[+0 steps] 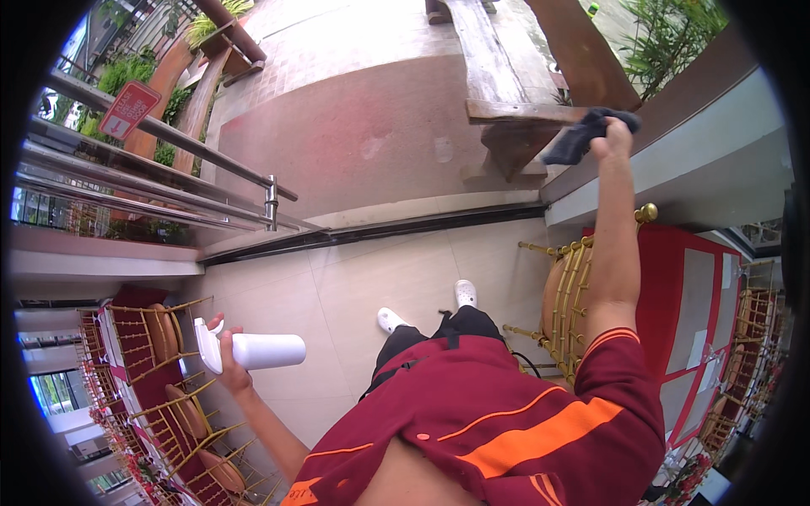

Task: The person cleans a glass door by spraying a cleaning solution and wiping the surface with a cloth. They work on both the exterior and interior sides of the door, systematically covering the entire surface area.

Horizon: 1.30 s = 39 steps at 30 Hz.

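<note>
My left hand point(234, 363) grips a white spray bottle point(272, 350) round its neck, at the lower left. The bottle lies sideways in the air, with its trigger head to the left and its body to the right. At the upper right, my right arm is stretched far out. My right hand point(615, 139) is closed on a dark grey cloth point(579, 138), which spreads to the left of my fingers. Behind the cloth, in the picture, is the end of a wooden bench point(527, 110). Whether the cloth touches any surface, I cannot tell.
A dark floor track point(380, 228) runs across in front of my feet. Metal rails point(211, 158) with a red sign point(131, 110) stand at the left. Gold chairs point(569, 308) and a red-covered table point(654, 312) are close on my right; more gold chairs point(164, 333) stand left.
</note>
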Each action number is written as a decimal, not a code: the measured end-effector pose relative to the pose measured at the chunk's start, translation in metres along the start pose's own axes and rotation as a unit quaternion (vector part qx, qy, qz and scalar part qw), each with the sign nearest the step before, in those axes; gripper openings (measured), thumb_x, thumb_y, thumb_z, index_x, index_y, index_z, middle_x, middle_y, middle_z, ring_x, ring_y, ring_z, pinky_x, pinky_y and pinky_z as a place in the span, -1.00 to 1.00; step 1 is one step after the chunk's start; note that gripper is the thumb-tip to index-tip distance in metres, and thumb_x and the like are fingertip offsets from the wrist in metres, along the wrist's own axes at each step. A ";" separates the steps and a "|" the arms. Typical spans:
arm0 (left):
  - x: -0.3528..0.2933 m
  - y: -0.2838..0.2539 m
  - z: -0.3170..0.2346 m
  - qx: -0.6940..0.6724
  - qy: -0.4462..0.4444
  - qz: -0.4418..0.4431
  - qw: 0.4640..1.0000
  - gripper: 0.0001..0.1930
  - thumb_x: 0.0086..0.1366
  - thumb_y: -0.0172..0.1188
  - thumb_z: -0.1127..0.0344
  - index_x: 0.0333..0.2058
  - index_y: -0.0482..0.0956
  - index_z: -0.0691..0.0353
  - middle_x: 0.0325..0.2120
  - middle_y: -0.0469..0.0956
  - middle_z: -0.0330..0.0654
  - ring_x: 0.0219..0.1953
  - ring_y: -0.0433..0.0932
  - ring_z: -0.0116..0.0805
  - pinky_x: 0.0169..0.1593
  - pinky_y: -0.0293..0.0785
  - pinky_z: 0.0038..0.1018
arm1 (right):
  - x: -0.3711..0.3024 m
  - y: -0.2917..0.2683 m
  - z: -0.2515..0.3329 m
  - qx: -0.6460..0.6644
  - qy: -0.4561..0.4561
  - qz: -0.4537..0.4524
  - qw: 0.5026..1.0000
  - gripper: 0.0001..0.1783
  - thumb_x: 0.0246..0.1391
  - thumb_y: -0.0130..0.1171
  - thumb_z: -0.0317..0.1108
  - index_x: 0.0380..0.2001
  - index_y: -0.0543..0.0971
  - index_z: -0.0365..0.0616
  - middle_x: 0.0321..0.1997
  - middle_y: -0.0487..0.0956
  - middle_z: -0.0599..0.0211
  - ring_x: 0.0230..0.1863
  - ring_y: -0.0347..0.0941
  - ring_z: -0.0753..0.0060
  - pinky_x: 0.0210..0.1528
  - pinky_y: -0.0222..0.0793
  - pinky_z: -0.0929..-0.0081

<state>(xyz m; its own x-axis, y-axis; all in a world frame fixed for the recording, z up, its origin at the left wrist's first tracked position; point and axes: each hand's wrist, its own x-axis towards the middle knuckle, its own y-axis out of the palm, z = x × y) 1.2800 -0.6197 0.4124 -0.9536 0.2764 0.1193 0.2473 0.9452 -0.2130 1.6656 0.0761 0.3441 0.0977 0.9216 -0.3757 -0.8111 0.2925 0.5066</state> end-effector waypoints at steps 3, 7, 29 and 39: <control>-0.016 -0.013 0.012 0.000 -0.015 -0.011 1.000 -0.56 0.29 0.21 0.40 0.14 0.45 0.32 0.12 0.53 0.04 -0.21 0.64 -0.25 -0.06 0.61 -0.35 | 0.012 -0.003 -0.002 -0.040 -0.240 -0.069 0.968 -0.52 0.11 -0.12 -0.60 0.14 0.41 -0.33 0.09 0.52 0.03 0.00 0.58 0.12 0.14 0.54 0.14; -0.035 -0.048 0.013 0.000 -0.024 -0.043 0.999 -0.54 0.28 0.20 0.44 0.16 0.44 0.34 0.12 0.54 0.04 -0.22 0.64 -0.24 -0.07 0.62 -0.38 | -0.089 0.060 -0.134 -0.252 -0.494 -0.096 0.826 -0.21 0.16 -0.04 -0.56 0.49 0.09 -0.30 0.46 0.21 -0.21 0.47 0.19 -0.10 0.50 0.09 0.14; -0.011 -0.016 -0.039 -0.006 0.032 0.001 0.999 -0.54 0.30 0.16 0.38 0.17 0.42 0.33 0.14 0.51 0.04 -0.17 0.64 -0.23 -0.03 0.60 -0.35 | -0.005 -0.075 -0.087 -0.653 -0.499 0.000 0.570 -0.30 0.29 0.01 -0.52 0.48 0.26 0.10 0.48 0.10 -0.48 0.47 0.10 -0.46 0.43 0.21 0.05; -0.038 -0.026 -0.025 0.012 0.018 -0.042 0.999 -0.54 0.29 0.19 0.40 0.16 0.44 0.35 0.14 0.51 0.07 -0.18 0.64 -0.20 -0.02 0.60 -0.33 | -0.062 -0.003 -0.214 -0.142 -0.206 -0.039 0.968 -0.06 0.04 -0.14 -0.60 0.56 0.04 -0.01 0.49 0.25 -0.05 0.38 0.36 0.10 0.47 0.17 0.25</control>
<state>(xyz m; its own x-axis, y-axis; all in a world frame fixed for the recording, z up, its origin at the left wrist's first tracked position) 1.3141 -0.6501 0.4379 -0.9640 0.2029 0.1720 0.1621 0.9608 -0.2247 1.5385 -0.0365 0.2000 0.3394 0.9400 -0.0344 -0.9116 0.3377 0.2344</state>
